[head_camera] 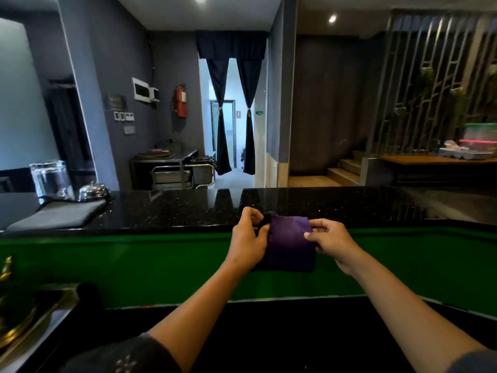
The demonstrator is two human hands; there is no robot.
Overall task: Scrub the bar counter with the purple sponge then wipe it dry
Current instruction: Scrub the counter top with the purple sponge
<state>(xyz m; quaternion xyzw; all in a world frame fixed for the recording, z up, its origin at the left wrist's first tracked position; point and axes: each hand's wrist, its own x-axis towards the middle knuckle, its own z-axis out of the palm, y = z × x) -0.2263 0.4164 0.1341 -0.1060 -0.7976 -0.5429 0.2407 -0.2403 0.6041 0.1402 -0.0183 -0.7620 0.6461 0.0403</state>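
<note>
- Nearest the camera, two bare forearms reach forward over a dark lower surface, with a dark patterned sleeve [126,356] at the bottom left.
- At the far left edge sits a brass-coloured vessel [10,300], blurred and partly cut off.
- Beyond the forearms runs a green panel [134,267] below the front edge of the desk.
- The left hand [248,238] has its grip closed on the left side of the purple sponge [290,243], thumb and fingers pinching the upper left corner, where a dark bit shows.
- The right hand [332,239] has its grip closed on the right edge of the same sponge, thumb on the face towards the camera and fingers curled behind.
- The sponge is held upright between both hands, in front of the green panel, its top level with the near edge of the desk; whether it touches the edge I cannot tell.
- The black speckled desk [349,205] stretches across the view, glossy with reflections.
- On its left end lies a folded grey cloth [59,215], well apart from the hands.
- Just behind the cloth stand an upturned clear glass [51,180] and a small silver dome [94,191].
- Farther back, a red fire extinguisher [180,100] hangs on the grey wall beside dark tied curtains [234,111] framing a doorway.
</note>
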